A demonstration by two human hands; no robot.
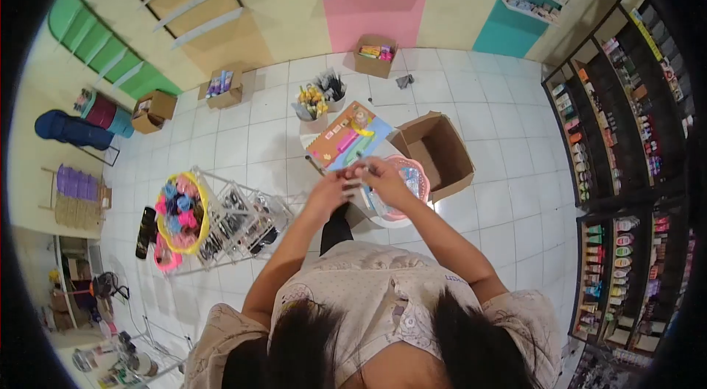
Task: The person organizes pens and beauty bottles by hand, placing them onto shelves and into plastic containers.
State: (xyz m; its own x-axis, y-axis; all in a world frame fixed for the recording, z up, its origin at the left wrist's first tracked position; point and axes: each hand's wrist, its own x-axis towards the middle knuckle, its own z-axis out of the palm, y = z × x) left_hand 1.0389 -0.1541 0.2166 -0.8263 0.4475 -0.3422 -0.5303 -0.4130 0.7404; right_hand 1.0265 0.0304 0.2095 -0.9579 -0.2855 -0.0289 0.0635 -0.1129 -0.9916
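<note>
My left hand (331,189) and my right hand (379,174) meet in front of me, over the near edge of a small table with a colourful printed top (328,145). The fingers of both are bent in and close together. What lies between them is too small and blurred to make out. Just right of my right hand, and partly behind its forearm, is a pink basket (424,177) with clear and bluish packets (412,181) in it. On the tabletop lie a yellow strip (361,133) and a roll of tape or similar round item (359,118).
An open cardboard box (453,168) stands right of the basket. Behind the table are pots of yellow flowers (313,100) and dark stems (331,87). At left is a wire rack (239,216) with a yellow basket (205,212) of hair accessories. Stocked shelves (615,124) line the right.
</note>
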